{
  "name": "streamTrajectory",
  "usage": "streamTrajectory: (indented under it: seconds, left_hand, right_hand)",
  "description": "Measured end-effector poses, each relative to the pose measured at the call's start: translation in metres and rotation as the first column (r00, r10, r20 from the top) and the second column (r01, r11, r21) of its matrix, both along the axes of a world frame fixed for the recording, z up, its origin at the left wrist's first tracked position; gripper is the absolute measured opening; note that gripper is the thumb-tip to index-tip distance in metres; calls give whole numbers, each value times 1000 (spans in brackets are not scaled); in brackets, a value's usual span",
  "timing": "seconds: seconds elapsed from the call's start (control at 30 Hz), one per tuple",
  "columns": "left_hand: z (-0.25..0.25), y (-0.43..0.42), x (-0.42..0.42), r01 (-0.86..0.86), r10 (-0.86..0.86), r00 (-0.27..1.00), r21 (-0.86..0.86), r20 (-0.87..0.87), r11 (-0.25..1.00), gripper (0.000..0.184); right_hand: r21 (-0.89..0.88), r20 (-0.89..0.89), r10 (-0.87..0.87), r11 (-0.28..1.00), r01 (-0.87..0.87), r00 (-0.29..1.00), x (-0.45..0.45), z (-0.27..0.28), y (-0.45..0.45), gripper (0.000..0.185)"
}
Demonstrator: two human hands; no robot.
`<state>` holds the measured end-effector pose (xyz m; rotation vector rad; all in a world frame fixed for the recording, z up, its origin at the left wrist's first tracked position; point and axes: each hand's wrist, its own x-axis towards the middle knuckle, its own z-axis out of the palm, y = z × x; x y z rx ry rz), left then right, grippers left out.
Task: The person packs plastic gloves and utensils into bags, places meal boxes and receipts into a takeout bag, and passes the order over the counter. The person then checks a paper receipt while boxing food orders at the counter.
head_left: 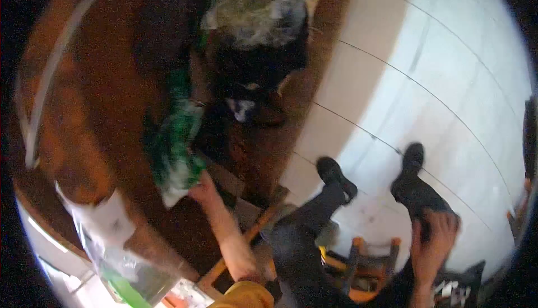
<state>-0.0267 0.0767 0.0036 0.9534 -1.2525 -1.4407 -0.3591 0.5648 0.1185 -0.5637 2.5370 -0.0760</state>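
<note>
My left hand (203, 189) reaches into a dark brown space at the left. Its fingers are closed on the lower edge of a green and white plastic bag (182, 159), blurred by motion. My right hand (437, 234) lies over my right knee, its fingers bent and the thumb apart from them. Dark trouser cloth shows between thumb and fingers, and I see nothing held there.
Clear plastic bags (255, 17) fill the top of the dark space. Another clear bag (123, 252) hangs at lower left. A wooden stool (356, 252) stands below my legs, on pale floor tiles (392, 101). A black and white item (451, 291) lies at lower right.
</note>
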Motion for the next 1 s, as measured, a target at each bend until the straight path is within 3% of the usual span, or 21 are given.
streamTrajectory:
  seconds: [0.03,0.07,0.17,0.2,0.23,0.27,0.3,0.33,0.4,0.5,0.53,0.57,0.6,0.67,0.7,0.77,0.8,0.83,0.9,0.93,1.0]
  left_hand:
    - [-4,67,-35,46,-7,937,-104,348,993,47]
    - [13,113,-54,36,-40,999,221,12,975,42]
    - [75,213,-96,12,-128,970,487,206,873,37]
    - [91,251,-102,29,-185,958,565,221,824,36]
    - [114,290,-103,48,-246,943,640,223,767,34]
    - [138,329,-100,67,-299,929,696,217,715,33]
    - [165,358,-93,99,-350,915,733,199,673,32]
    - [209,363,-86,93,-359,915,769,184,633,31]
    - [269,385,-62,147,-404,900,757,165,637,28]
    - [356,402,-35,207,-441,878,681,188,702,26]
    - [390,404,-33,243,-460,857,605,231,758,25]
    - [386,399,-58,155,-428,834,594,350,789,25]
    - [406,398,-65,50,-380,788,566,484,823,25]
    - [428,422,-79,27,-153,776,209,612,977,29]
    - [430,430,-67,18,-110,770,151,629,988,35]
    - [431,437,-55,-131,5,803,167,596,977,39]
    - [464,452,-31,-174,51,837,176,545,969,38]
    - [503,463,-35,-350,182,868,308,462,885,38]
    - [494,502,-13,-590,533,805,252,261,767,35]
    - [477,518,6,-674,660,735,273,153,687,35]
    - [482,550,37,-827,903,421,447,90,341,36]
  right_hand:
    - [-171,26,-33,985,37,999,5,-13,8,22]
    - [-181,44,-47,982,54,998,18,-23,13,23]
    - [-521,383,-201,759,391,901,30,-32,28,31]
    - [-362,654,-284,696,620,701,36,-39,26,33]
    - [-167,926,-206,525,835,315,43,-40,33,49]
    - [105,994,-72,385,917,-84,49,-32,40,64]
    - [180,966,136,259,949,-220,49,3,42,72]
    - [291,934,153,192,937,-322,49,58,7,83]
    - [341,896,235,180,923,-377,65,97,28,75]
    - [37,949,280,360,932,-146,55,199,11,64]
    - [65,935,298,392,918,-193,51,225,15,69]
    - [118,917,275,500,858,-287,16,198,-5,75]
    - [81,915,280,580,811,-292,4,218,-31,74]
    - [-65,955,249,706,705,-162,-2,308,-76,78]
    - [-337,853,514,672,659,-87,11,313,-76,71]
    - [-443,897,415,835,327,155,36,323,-133,59]
    - [-444,894,436,826,347,105,68,346,-130,56]
    - [-424,897,440,834,355,38,76,359,-144,53]
    - [-364,909,409,871,329,-78,119,380,-165,50]
    - [-291,922,358,893,343,-150,147,381,-179,49]
    - [-111,928,234,916,386,-290,194,386,-205,49]
